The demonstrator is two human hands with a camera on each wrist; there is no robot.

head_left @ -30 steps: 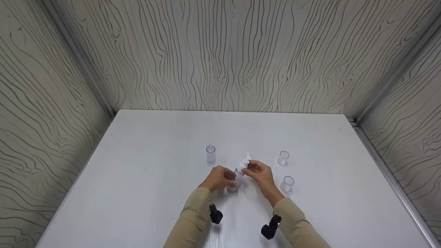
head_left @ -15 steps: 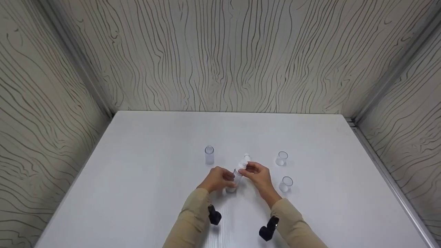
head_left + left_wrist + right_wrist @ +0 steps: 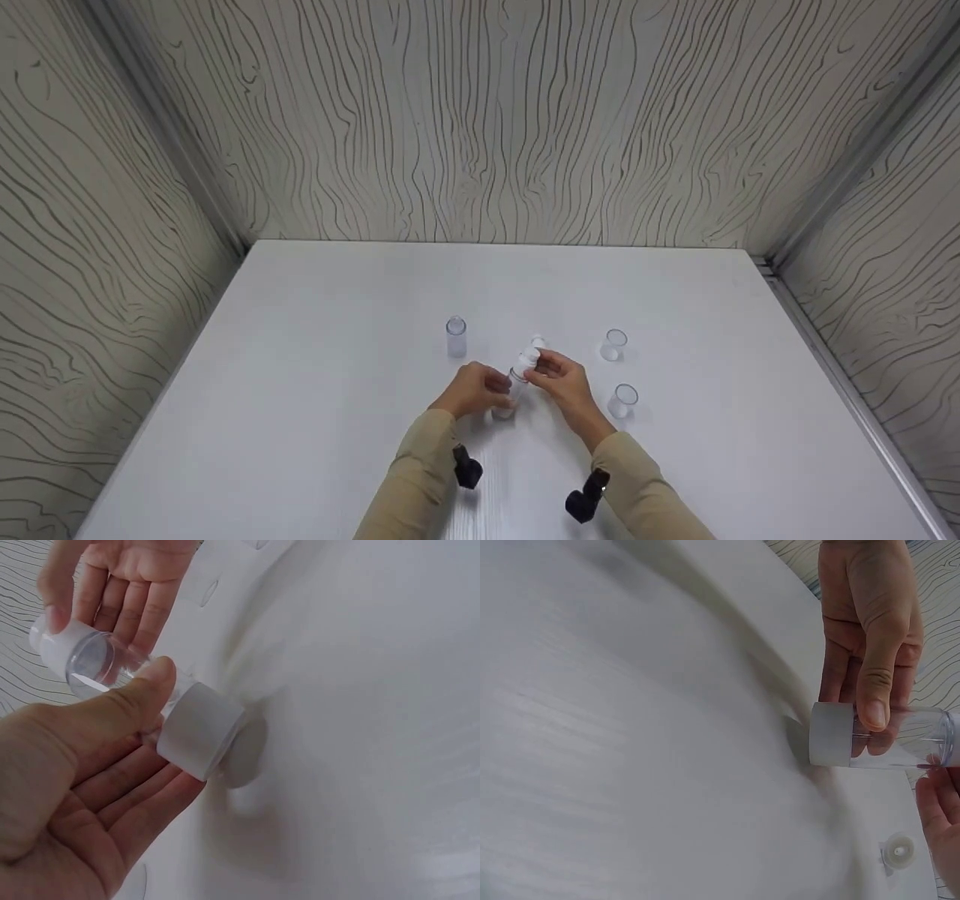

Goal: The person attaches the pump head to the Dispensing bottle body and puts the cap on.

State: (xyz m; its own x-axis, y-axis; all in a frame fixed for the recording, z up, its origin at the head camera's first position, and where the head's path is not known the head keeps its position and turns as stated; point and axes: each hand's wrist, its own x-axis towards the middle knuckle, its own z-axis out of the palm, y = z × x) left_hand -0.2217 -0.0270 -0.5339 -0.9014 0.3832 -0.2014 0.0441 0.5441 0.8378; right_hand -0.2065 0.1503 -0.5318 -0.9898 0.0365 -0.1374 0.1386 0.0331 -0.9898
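I am gripping a clear, glossy, round bottle (image 3: pixel 904 745) with a smooth white base (image 3: pixel 198 731) in my left hand (image 3: pixel 475 388), while my right hand (image 3: pixel 566 382) is pinching the white cap (image 3: pixel 66 649) at its mouth. The bottle is tilting between my hands, its long axis running from near left toward far right.

In the head view, the white bench (image 3: pixel 315 390) carries a clear bottle (image 3: pixel 456 343) just below centre and, right of it, an upper cup (image 3: pixel 613 347) and a lower cup (image 3: pixel 622 403).
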